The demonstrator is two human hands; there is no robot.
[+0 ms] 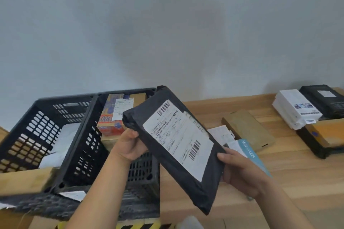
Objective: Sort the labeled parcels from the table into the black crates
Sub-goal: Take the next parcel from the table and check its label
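Head view: both hands hold a black parcel (173,147) tilted above the table (290,163) — left hand (128,145) grips its upper corner, right hand (240,173) its lower edge — beside two black crates (55,132).

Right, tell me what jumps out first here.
A black parcel with a white label, tilted and held up in the middle by both hands: left hand at its upper left edge, right hand at its lower right. Two black crates sit at left; more parcels lie on the wooden table at right.
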